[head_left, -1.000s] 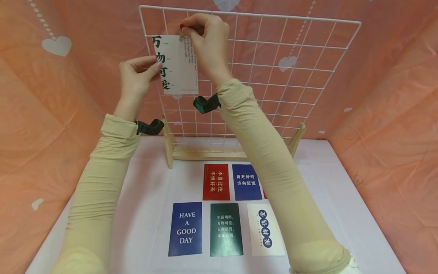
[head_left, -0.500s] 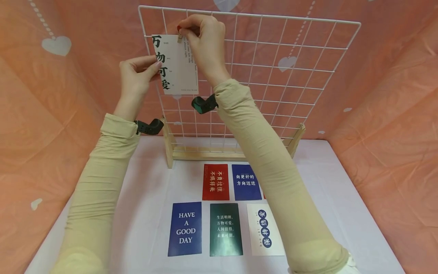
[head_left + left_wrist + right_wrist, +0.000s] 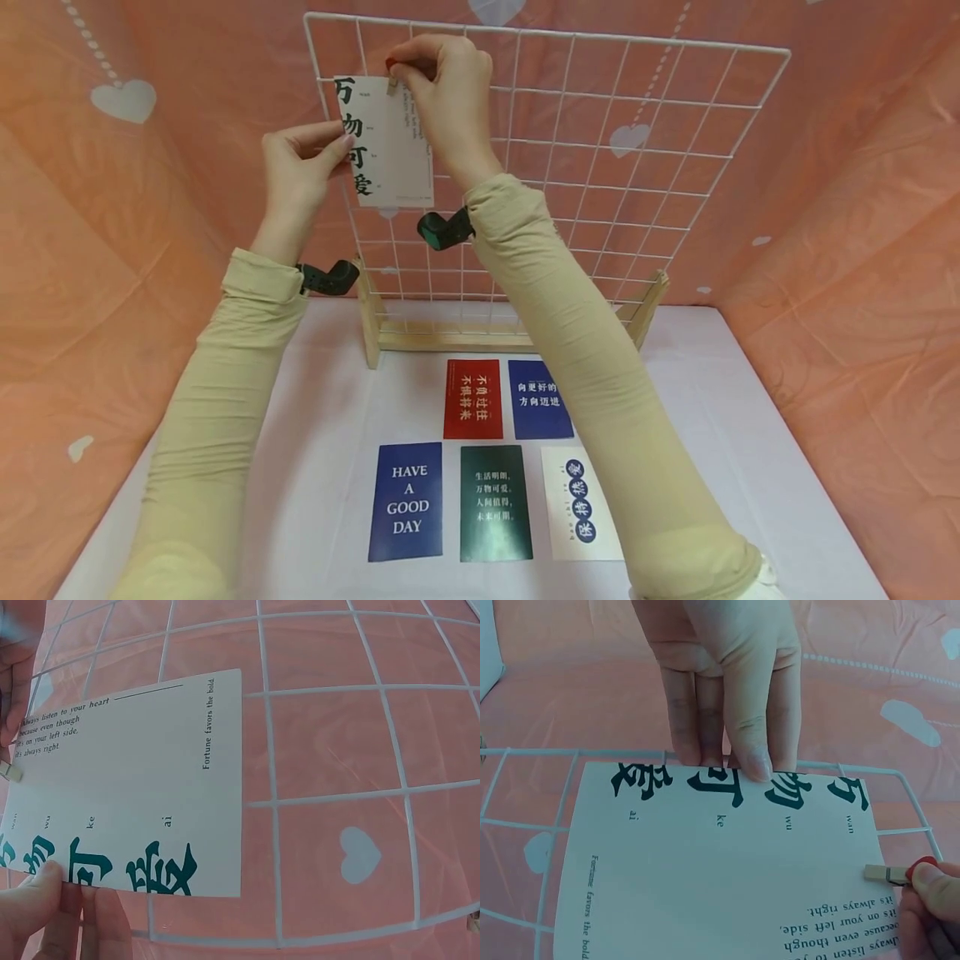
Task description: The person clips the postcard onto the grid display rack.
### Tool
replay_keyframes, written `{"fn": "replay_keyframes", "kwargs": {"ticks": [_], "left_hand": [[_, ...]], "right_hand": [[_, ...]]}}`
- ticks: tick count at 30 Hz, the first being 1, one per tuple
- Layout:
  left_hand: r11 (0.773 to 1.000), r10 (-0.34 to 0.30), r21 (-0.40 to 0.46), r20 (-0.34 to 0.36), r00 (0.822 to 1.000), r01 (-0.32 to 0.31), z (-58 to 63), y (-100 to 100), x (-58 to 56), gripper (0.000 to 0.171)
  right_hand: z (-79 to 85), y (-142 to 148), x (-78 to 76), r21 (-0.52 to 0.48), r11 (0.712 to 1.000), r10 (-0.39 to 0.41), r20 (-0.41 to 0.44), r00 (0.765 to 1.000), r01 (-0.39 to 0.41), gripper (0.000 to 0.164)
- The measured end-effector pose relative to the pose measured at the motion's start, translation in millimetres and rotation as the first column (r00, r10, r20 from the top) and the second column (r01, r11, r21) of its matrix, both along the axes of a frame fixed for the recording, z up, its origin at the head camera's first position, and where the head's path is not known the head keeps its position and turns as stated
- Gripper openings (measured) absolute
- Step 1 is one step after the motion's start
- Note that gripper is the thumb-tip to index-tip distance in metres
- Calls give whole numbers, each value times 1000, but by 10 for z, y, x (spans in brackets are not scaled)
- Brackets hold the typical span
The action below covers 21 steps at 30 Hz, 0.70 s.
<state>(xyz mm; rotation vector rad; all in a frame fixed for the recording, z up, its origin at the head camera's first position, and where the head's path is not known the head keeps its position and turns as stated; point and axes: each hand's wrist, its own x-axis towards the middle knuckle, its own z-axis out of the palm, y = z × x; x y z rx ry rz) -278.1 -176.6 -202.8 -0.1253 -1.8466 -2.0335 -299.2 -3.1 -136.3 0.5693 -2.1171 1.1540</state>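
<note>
a person's left grip [image 3: 303, 158] pinches a printed white card [image 3: 399, 158] by its left edge, thumb on the face and fingers tucked behind, while the right grip [image 3: 453, 92] holds a small wooden clip [image 3: 880, 873] bearing a red piece [image 3: 916, 864] at the card's upper edge. the card stands upright between the two, beside the left thumb and just below the right fingertips, in front of a white wire grid [image 3: 630, 36] that reaches behind both and well out past the right grip; whether the clip also bites a wire cannot be told. the card looks light and thin, stiff enough to keep flat when held at one edge, smooth enough to swivel if the pinch slackens, and liable to crease if bent hard. the surest hold is probably the one in use: lightly at the edge, near mid-height, clear of the clip. the clip, seemingly light and sprung, is best squeezed at its tail, where the red piece may be the weak point. well below both grips, a red card [image 3: 473, 399], a plain-edged blue card [image 3: 406, 502] and a green card [image 3: 495, 533] lie among others on the worktop [image 3: 315, 467].
</note>
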Motion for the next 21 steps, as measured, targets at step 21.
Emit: {"fn": "replay_keyframes", "kwargs": {"ticks": [21], "left_hand": [[998,-20,60,-31,999,22,-18,-55,13,23]], "right_hand": [[-116,76,14,-93,987,132,35,991,-128,22]]}}
